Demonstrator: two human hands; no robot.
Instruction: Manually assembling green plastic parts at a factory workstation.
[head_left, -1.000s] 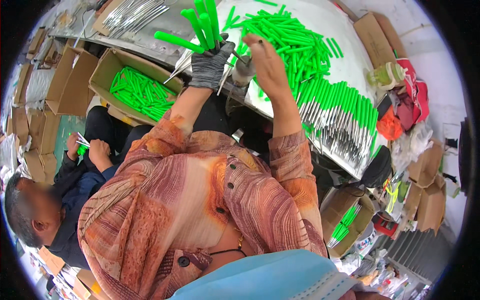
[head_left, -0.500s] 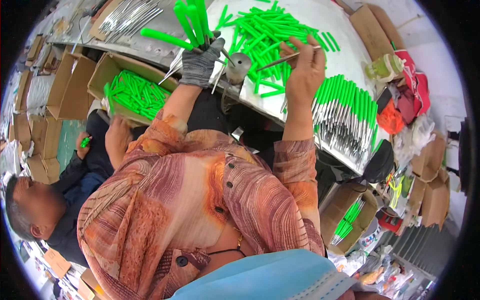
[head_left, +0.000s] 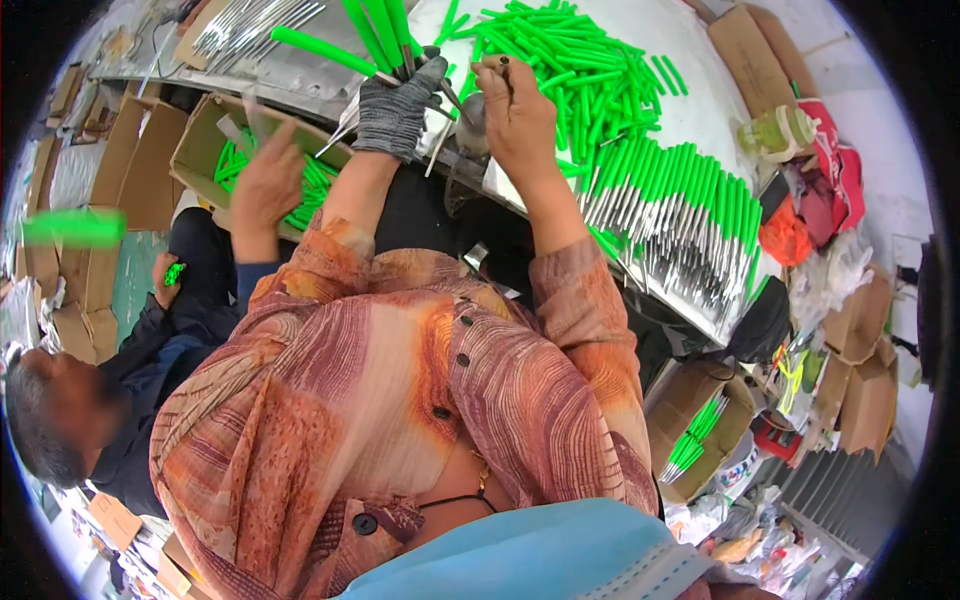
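Head view, nearest first: blue mask [head_left: 540, 560] at the bottom edge, then a patterned shirt [head_left: 390, 390] across the lower middle. Left hand [head_left: 392, 115], in a grey glove, upper middle of the frame: fingers closed around a fan of green-sleeved rods [head_left: 380, 28], green ends toward the top edge, bare metal ends projecting past the glove. Right hand [head_left: 522, 125], bare, just to the right: fingers bent and drawn in, a small dark tip showing at the fingertips; cannot tell whether a rod is pinched there. Metal post [head_left: 472, 130] stands between the hands, partly covered by the right one.

Change noted: half a second ago the right hand was farther right, over the loose pile, with a pointed metal rod in its fingers; it is now back beside the post. Judged effect: the work is again centred at the post, the left hand's bundle retained.

Farther out: loose green sleeves [head_left: 570, 60] heaped at upper middle on a white tabletop [head_left: 708, 125]; sleeved rods in dense rows [head_left: 685, 200] at right of centre; an open carton [head_left: 205, 155] of green pieces at upper left. A co-worker's hand [head_left: 268, 185], blurred, has risen in front of that carton. Bare metal rods [head_left: 262, 28] lie along the upper left edge
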